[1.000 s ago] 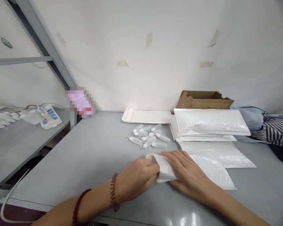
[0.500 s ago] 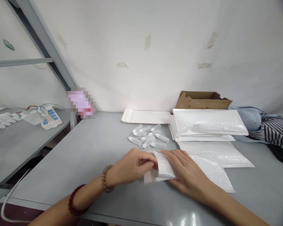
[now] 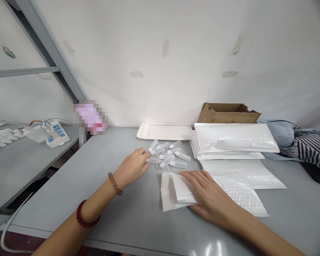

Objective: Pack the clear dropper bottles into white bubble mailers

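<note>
My left hand [image 3: 133, 166] is at the left edge of a heap of small translucent plastic squeeze bottles [image 3: 167, 161] with looped cap straps. Its fingertips and thumb close around the near end of one squeeze bottle [image 3: 153, 161], which still lies on the table. My right hand [image 3: 208, 192] grips a white bubble mailer [image 3: 185, 191] from its right side. The mailer's mouth and its flap face left, and the mouth gapes a little. Whatever may be inside the mailer is hidden.
Behind my right hand lie more bubble mailers [image 3: 234, 138] in a stack, with a brown cardboard box [image 3: 232, 116] behind them. A pile of flat white mailers [image 3: 168, 132] rests against the wall. Striped cloth [image 3: 313, 147] sits at far right; a power strip [image 3: 58, 134] is at left.
My left hand has left the mailer's mouth and moved up and left to the squeeze bottles. The right hand keeps its grip on the mailer, whose flap now lies flatter.
</note>
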`<move>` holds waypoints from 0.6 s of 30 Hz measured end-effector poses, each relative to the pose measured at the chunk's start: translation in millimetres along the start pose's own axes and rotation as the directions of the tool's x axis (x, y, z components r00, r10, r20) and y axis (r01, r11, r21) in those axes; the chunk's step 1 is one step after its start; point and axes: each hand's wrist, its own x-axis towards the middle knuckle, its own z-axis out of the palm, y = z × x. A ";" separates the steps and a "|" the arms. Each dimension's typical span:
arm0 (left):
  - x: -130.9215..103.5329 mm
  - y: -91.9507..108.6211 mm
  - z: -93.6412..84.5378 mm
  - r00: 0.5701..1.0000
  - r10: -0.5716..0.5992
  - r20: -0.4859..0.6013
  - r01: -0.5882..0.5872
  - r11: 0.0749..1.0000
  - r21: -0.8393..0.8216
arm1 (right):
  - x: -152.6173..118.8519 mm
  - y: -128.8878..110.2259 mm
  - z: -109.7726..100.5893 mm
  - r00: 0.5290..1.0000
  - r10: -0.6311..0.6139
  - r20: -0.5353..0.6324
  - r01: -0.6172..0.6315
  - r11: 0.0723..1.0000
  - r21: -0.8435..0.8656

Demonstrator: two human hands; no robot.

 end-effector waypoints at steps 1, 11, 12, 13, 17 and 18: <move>-0.8 1.6 -1.5 1.000 -0.008 0.008 0.008 1.000 -0.013 | 0.0 0.0 0.0 1.000 -0.001 0.003 0.001 1.000 -0.001; -15.1 13.2 -36.3 0.966 0.040 0.256 0.062 0.924 -0.378 | -0.5 -2.0 -1.3 1.000 0.007 0.012 -0.007 1.000 0.002; -16.0 18.8 -34.6 0.951 0.090 0.297 0.044 0.909 -0.414 | -0.4 -1.7 -0.9 1.000 0.007 0.015 -0.007 1.000 -0.003; -16.6 24.9 -31.0 0.940 0.125 0.318 0.027 0.900 -0.434 | -0.4 -1.5 -0.3 1.000 0.006 0.020 -0.006 1.000 -0.008; -15.8 47.7 -3.1 0.946 0.234 0.223 -0.111 0.884 -0.455 | -0.5 -1.6 2.5 1.000 -0.010 0.015 0.011 0.999 -0.030; -15.5 52.1 4.8 0.947 0.264 0.181 -0.157 0.875 -0.457 | -0.5 -1.9 3.2 1.000 -0.018 0.007 0.019 0.999 -0.035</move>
